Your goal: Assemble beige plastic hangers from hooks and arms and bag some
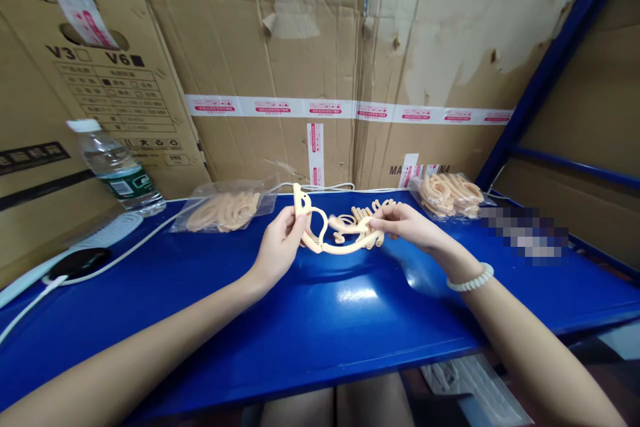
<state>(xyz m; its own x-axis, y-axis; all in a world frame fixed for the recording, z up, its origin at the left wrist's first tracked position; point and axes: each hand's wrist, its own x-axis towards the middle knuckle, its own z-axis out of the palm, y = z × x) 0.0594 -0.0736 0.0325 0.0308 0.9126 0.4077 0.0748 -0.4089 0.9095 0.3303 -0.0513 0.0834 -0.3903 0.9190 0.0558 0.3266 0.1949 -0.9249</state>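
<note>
A cream plastic folding clothes hanger (345, 249) is stretched between my two hands above the blue table (300, 333). My left hand (277, 243) pinches its left part, where a straight arm stands up beside a curved loop. At the other end, the thumb and fingers of my right hand (407, 223) are closed on the hanger's right arm. Just behind it lies a loose pile of similar cream pieces (385, 205), partly hidden by the held hanger and my right hand.
Clear bags of cream pieces lie at the back left (225, 210) and back right (450, 195). A water bottle (120, 170), a black mouse (80, 263), a white keyboard (113, 232) and a white cable (145, 240) occupy the left side. Cardboard boxes (275, 147) wall the back.
</note>
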